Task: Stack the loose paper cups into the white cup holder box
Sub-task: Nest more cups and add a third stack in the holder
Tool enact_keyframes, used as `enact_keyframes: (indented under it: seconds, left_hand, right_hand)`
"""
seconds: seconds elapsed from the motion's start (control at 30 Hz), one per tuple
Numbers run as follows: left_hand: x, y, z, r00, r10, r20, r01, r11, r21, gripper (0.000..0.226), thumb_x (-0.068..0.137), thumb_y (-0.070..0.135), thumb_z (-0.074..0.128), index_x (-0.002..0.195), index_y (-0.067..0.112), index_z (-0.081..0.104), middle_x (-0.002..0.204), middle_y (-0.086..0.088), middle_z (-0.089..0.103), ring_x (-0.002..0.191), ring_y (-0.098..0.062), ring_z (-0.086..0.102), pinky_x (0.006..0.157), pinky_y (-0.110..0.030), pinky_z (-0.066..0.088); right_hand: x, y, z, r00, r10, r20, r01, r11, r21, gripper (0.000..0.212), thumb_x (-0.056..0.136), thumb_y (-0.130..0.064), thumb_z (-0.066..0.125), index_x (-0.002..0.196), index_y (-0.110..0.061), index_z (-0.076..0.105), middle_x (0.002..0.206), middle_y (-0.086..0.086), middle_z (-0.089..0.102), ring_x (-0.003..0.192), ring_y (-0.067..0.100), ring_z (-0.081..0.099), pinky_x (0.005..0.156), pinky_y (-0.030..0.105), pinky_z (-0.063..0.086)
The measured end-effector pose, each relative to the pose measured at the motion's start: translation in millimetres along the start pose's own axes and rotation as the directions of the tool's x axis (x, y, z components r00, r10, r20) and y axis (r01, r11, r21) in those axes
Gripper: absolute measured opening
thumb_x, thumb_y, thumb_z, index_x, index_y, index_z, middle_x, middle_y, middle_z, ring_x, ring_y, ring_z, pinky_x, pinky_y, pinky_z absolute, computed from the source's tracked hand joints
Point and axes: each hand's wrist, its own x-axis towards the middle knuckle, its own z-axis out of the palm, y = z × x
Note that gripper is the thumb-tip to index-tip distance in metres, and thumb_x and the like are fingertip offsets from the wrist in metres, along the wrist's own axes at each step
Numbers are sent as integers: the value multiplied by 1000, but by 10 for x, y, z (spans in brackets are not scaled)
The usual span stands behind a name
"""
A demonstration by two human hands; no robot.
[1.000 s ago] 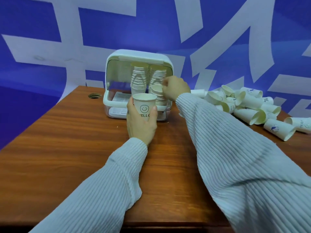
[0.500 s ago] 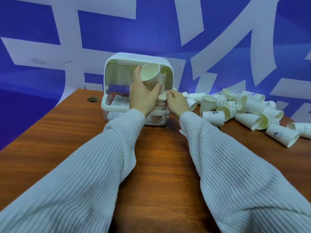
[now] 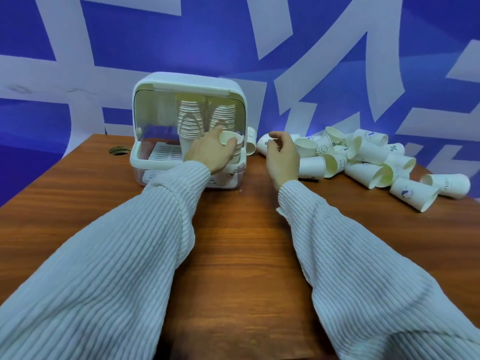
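The white cup holder box [image 3: 145,162] stands open at the back of the wooden table, with two tall stacks of paper cups [image 3: 191,116] inside. My left hand [image 3: 211,152] grips a paper cup [image 3: 230,139] on top of a shorter stack at the box's front right. My right hand [image 3: 281,157] is over the table beside the box, its fingers curled at a loose cup [image 3: 263,145] on the left edge of the pile. The pile of loose paper cups [image 3: 363,158] lies on its side to the right.
A round cable hole [image 3: 119,149] is in the table left of the box. A blue and white patterned wall [image 3: 259,48] rises right behind the table. Two more cups [image 3: 413,194] lie near the table's right edge.
My left hand has brought its cup down from in front of the box's top to the short stack at the front right. My right hand has moved right from the box to the loose pile.
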Motion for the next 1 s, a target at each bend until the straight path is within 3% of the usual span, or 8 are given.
enact_keyframes:
  seconds: [0.1, 0.17, 0.3, 0.43, 0.53, 0.7, 0.9, 1.0]
  left_hand:
    - [-12, 37, -1, 1000, -3, -25, 5, 998, 66, 80, 89, 68, 35, 153, 20, 43, 164, -10, 33, 145, -41, 37, 115, -54, 35]
    - [-202, 100, 60, 973, 44, -226, -32, 998, 57, 72, 93, 64, 48, 151, 21, 47, 166, -8, 28, 150, -35, 28, 117, -53, 30]
    - [-692, 276, 334, 740, 364, -565, -430, 903, 19, 42, 91, 32, 64, 129, 15, 63, 140, -7, 55, 130, -29, 48, 111, -44, 37]
    - [-1109, 364, 754, 780, 531, -331, -573, 819, -35, 47, 87, 26, 65, 131, 12, 62, 138, -8, 54, 127, -27, 52, 109, -45, 42]
    - [-1226, 340, 885, 825, 553, -116, -561, 826, -54, 49, 90, 31, 62, 138, 18, 56, 142, -1, 49, 127, -21, 51, 103, -47, 48]
    - [-1170, 324, 888, 863, 498, -87, -497, 867, 36, 71, 88, 44, 67, 150, 22, 43, 152, -2, 42, 136, -22, 44, 111, -47, 43]
    - [-1113, 330, 915, 945, 326, 9, -326, 945, 2, 108, 84, 55, 75, 164, 25, 9, 162, -3, 31, 145, -24, 39, 113, -43, 40]
    - [-1091, 296, 908, 967, 255, -1, -255, 966, -33, 95, 92, 44, 68, 165, 20, 11, 161, -5, 33, 144, -25, 40, 110, -42, 39]
  right_hand:
    - [89, 260, -375, 986, 92, -138, -113, 982, -151, 34, 99, -19, 50, 131, -26, 60, 140, -5, 49, 98, 11, 55, 88, 32, 45]
    - [149, 453, -612, 969, 156, -190, -196, 957, -214, 38, 98, -20, 52, 135, -27, 57, 150, -2, 40, 98, 17, 56, 85, 30, 41]
    - [266, 750, -887, 962, 237, -136, -264, 934, -241, 46, 94, -21, 55, 140, -28, 53, 147, -1, 47, 109, 21, 60, 88, 30, 43]
    - [367, 998, -927, 943, 332, -16, -332, 938, -102, 56, 88, -16, 59, 140, -29, 44, 106, 3, 71, 87, 20, 74, 90, 48, 60]
    - [334, 1037, -906, 942, 337, -9, -336, 937, -95, 52, 89, -11, 62, 138, -23, 49, 93, 6, 73, 79, 17, 73, 84, 40, 60]
    - [38, 821, -828, 962, 247, -116, -239, 968, 81, 27, 88, -17, 57, 112, -17, 68, 100, 2, 70, 91, 19, 66, 76, 34, 52]
    - [-427, 459, -755, 946, 19, 324, -74, 985, 158, 17, 92, -1, 55, 94, -5, 72, 65, -8, 62, 55, 2, 54, 52, 20, 45]
    - [-313, 411, -693, 960, -30, 277, 5, 996, 88, 16, 97, -26, 61, 93, -17, 74, 77, -4, 67, 60, 4, 56, 61, 26, 49]
